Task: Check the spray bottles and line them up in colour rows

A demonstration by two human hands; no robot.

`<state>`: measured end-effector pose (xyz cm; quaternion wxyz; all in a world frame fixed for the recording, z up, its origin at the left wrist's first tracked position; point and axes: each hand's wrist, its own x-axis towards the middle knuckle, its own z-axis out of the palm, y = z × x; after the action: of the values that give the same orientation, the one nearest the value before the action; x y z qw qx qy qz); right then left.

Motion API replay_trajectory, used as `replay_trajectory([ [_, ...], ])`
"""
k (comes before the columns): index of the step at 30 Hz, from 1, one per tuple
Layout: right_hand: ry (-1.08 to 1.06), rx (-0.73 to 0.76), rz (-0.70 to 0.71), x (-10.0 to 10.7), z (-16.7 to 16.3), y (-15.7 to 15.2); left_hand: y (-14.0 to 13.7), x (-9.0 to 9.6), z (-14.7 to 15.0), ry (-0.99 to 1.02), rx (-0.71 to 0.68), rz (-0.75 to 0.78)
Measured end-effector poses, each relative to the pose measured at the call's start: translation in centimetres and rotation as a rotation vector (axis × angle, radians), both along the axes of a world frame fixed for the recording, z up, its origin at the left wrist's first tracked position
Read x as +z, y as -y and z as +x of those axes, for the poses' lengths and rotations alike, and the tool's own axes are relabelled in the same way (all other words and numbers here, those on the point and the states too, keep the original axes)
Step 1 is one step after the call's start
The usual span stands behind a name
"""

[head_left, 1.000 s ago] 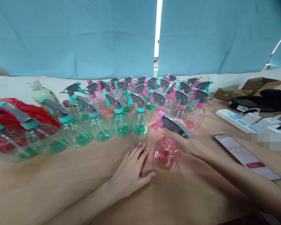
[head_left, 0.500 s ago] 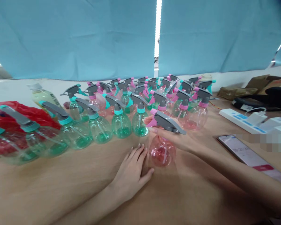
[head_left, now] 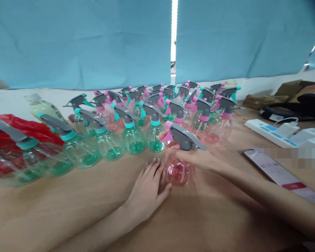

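Observation:
A pink-tinted spray bottle (head_left: 179, 172) with a grey and pink trigger head stands upright on the wooden table in front of me. My right hand (head_left: 187, 154) is wrapped round its neck, just under the head, and hides the collar. Some fingertips show beside the pink nozzle and trigger. My left hand (head_left: 148, 185) lies flat on the table to the left of this bottle, fingers outstretched and holding nothing. Just behind my hands stand green-tinted spray bottles, the closest being one with a turquoise collar (head_left: 155, 138).
Several more green and pink spray bottles (head_left: 133, 140) crowd the table's left and back. A red plastic bag (head_left: 48, 134) and a pale bottle (head_left: 46, 108) sit at left. On the right lie a phone (head_left: 275, 171), a white power strip (head_left: 270, 132) and a cardboard box (head_left: 291, 92).
The view has shifted slightly, so everything sits a little further left. My right hand's fingers have curled more closely round the pink bottle's neck. My left hand stays flat on the table.

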<state>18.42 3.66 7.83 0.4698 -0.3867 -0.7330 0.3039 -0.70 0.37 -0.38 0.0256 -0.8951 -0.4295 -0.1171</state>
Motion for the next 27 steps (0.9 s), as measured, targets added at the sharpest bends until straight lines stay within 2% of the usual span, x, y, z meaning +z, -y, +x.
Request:
replay_trajectory([
  [5,0.014,0.005,-0.051,0.74,0.26,0.27,-0.04,-0.03,0.07,-0.006,-0.007,-0.015],
  [13,-0.019,0.105,-0.038,0.22,0.44,0.24,-0.08,-0.03,-0.18,0.005,-0.015,-0.037],
  [27,0.028,-0.021,-0.094,0.11,0.37,0.18,-0.07,-0.04,-0.38,0.036,-0.030,-0.040],
])
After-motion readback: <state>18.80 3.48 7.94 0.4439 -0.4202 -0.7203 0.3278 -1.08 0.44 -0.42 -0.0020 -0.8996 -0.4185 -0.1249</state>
